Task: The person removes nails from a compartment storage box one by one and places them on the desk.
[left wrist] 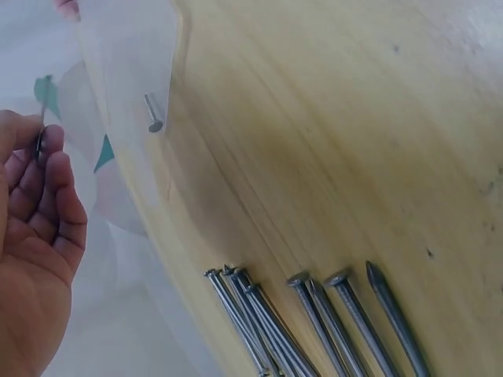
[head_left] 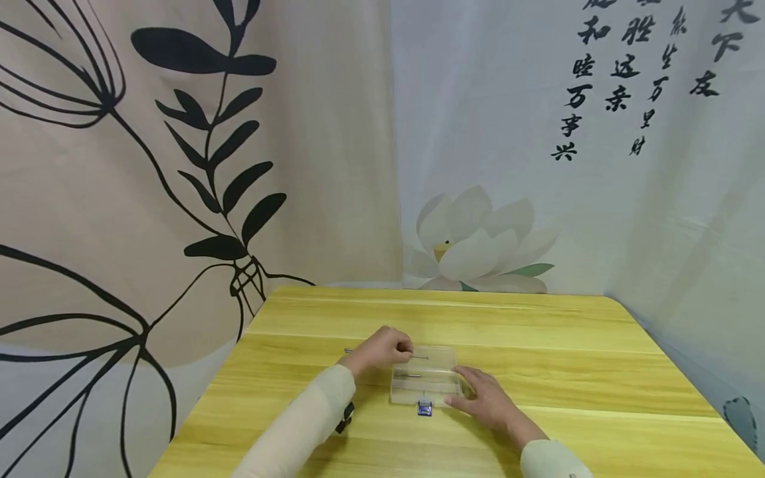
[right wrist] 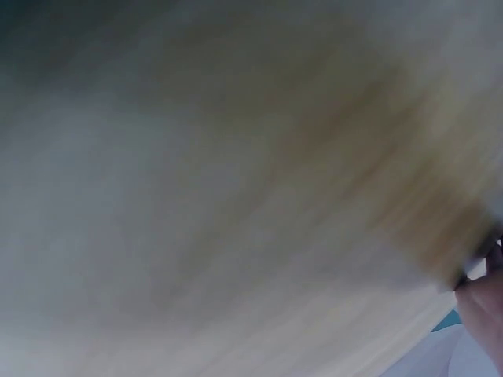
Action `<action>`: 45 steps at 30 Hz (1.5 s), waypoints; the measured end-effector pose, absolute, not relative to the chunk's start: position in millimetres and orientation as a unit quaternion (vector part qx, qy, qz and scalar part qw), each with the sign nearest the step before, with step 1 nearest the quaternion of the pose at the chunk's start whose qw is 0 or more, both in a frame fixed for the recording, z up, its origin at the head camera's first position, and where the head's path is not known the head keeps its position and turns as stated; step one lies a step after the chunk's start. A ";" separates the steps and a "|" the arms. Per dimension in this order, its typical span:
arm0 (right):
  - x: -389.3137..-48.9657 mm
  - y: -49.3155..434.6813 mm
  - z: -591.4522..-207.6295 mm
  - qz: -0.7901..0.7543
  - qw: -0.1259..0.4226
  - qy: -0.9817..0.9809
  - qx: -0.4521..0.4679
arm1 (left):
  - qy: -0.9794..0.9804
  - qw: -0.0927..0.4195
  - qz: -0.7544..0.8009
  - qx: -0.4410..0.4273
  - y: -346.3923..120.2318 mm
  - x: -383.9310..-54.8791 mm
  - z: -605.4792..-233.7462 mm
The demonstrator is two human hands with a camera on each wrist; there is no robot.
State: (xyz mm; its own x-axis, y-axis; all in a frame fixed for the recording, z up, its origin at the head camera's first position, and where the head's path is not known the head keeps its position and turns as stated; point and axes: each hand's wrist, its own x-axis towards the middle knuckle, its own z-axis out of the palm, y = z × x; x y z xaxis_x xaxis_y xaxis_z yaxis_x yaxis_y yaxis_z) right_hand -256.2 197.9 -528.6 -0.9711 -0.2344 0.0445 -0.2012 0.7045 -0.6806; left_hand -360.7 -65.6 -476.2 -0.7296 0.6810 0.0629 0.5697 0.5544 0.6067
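Note:
A clear plastic box [head_left: 396,396] lies on the table with its lid [head_left: 439,352] swung back and a blue clasp [head_left: 425,409] at the front. One nail [head_left: 411,376] rests inside it. My left hand [head_left: 385,346] is over the box's left back part, pinching a thin nail [left wrist: 45,102] between thumb and fingers. At the box's right end, my right hand [head_left: 487,399] grips it, thumb at the front corner and fingers farther back. The right wrist view is mostly blurred, with part of the hand [right wrist: 483,310] at its right edge.
Several thin nails [left wrist: 259,322] lie in a bundle on the wooden table [head_left: 538,338], beside several thicker nails [left wrist: 354,314]. In the head view the left forearm covers most of them. A printed curtain [head_left: 335,166] hangs behind the table's far edge.

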 end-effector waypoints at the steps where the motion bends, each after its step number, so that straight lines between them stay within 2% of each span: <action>1: -256.2 198.1 -528.6 -0.365 0.023 0.923 -0.117 | 0.876 0.090 0.315 0.353 -66.6 -361.1 -476.0; 8: -254.8 198.9 -528.1 -0.365 0.024 0.923 -0.122 | 0.877 0.083 0.350 0.318 -77.6 -362.0 -476.8; 19: -254.8 199.0 -527.8 -0.360 0.020 0.924 -0.126 | 0.882 0.047 0.343 0.321 -107.7 -360.3 -474.3; 32: -255.9 198.9 -528.6 -0.364 0.020 0.923 -0.126 | 0.893 0.041 0.342 0.292 -153.3 -357.4 -477.6; 45: -255.6 198.0 -528.0 -0.364 0.020 0.922 -0.129 | 0.904 0.022 0.340 0.257 -177.0 -350.6 -483.7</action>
